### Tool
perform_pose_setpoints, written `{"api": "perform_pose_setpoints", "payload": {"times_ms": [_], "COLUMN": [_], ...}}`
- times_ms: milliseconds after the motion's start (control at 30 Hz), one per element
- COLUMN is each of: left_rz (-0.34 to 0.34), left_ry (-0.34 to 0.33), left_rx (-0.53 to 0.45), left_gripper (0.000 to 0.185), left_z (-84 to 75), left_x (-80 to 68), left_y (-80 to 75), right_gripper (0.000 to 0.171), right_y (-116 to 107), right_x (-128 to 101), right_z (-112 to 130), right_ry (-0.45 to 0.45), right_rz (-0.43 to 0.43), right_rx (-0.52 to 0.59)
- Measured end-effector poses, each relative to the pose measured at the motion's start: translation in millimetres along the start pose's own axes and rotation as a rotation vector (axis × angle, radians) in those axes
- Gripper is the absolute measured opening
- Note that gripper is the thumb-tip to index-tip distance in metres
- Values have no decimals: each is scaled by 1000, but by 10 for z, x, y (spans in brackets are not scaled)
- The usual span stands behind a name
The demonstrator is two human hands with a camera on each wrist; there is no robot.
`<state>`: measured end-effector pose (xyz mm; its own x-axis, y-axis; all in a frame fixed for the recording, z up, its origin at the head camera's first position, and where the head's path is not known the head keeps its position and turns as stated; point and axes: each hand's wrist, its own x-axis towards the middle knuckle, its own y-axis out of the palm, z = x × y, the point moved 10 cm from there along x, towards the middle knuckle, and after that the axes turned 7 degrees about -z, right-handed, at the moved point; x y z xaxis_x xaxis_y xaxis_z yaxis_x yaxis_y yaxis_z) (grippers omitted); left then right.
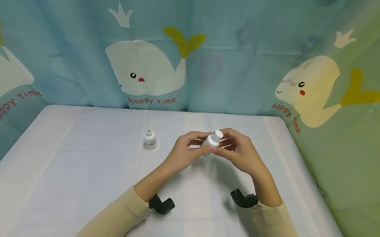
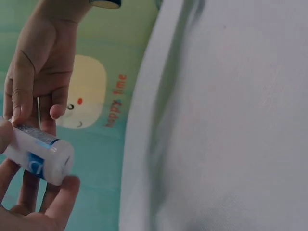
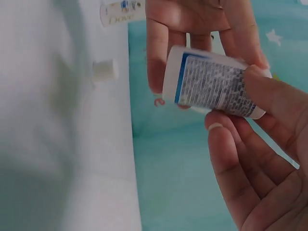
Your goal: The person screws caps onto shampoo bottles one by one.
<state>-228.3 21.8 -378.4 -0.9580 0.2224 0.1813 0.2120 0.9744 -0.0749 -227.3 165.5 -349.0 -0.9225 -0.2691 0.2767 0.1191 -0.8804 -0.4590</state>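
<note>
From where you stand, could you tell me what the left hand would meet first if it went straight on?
Probably the right hand: the left hand points across the small bottle they both hold; depth is unclear.

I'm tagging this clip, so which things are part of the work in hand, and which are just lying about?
In hand:
- small white bottle, held between the left hand and right hand

Lying about:
- second small bottle, standing uncapped on the table
- whale curtain behind
</note>
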Motion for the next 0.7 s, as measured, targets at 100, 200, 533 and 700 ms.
{"api": "perform_pose_setpoints", "payload": {"times_ms": [100, 200, 533, 700], "left_rz": [23, 49, 100, 105], "left_ry": [-18, -11, -8, -47], "left_rx": [17, 70, 224, 230], "left_gripper": [41, 42, 39, 38], "left_z": [57, 102, 354, 471], "left_x": [91, 183, 428, 454], "left_y": [83, 177, 405, 435], "right_gripper": [34, 36, 36, 36], "right_y": [-64, -125, -201, -173], "right_x": [22, 30, 35, 45], "right_z": [-75, -167, -455, -523], "right_ry": [9, 28, 96, 101], "right_rz": [-19, -41, -87, -74], "right_rx": [-30, -58, -193, -232]}}
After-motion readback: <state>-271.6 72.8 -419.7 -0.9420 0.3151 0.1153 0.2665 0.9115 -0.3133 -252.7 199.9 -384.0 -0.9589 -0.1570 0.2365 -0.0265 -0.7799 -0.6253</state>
